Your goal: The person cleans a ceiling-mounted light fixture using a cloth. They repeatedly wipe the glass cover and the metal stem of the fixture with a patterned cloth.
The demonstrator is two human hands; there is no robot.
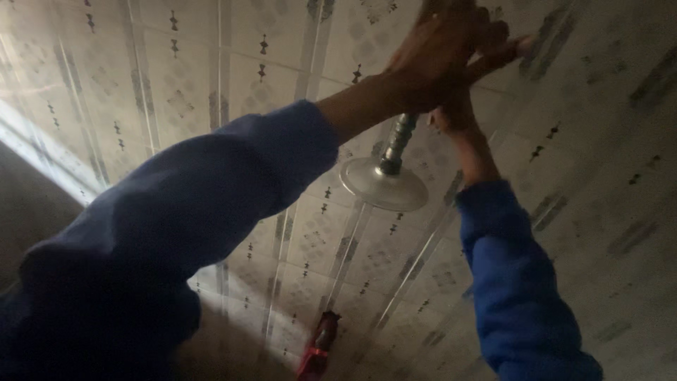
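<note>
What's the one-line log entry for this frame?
left hand: gripping top of metal fixture stem | right hand: at stem, grip unclear | round disc: on stem | patterned panel ceiling | red tool: apart

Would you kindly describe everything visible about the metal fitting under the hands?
The fitting looks like dull grey metal: a ridged, threaded-looking stem ending in a shallow round disc that flares out at the near end. It hangs tilted from the patterned panelled ceiling. The left hand covers the stem's top; the right hand is beside it. How it is fixed is hidden.
</note>
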